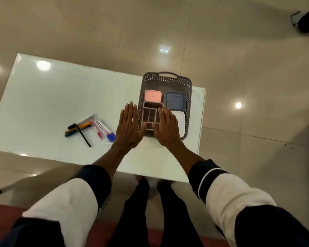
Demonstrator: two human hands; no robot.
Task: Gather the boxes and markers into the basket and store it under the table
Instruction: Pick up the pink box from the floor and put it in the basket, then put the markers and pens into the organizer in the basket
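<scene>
Two open hands (128, 125) (165, 127), basket (186, 97) lengthwise (handle away)

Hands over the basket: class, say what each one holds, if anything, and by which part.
Nothing is held. The left hand and right hand are open, fingers straight, either side of the divided tray in the basket.

Both arms reach forward and down, forearms bare, sleeves pushed up toward the elbows. The left hand (129, 126) is flat, palm down, fingers straight and close together, pointing away from the body, thumb out to the right. The right hand (167, 126) lies the same way, palm down, fingers straight and slightly spread, thumb toward the left hand. The two hands sit side by side, near each other but apart. Neither grips anything.
</scene>
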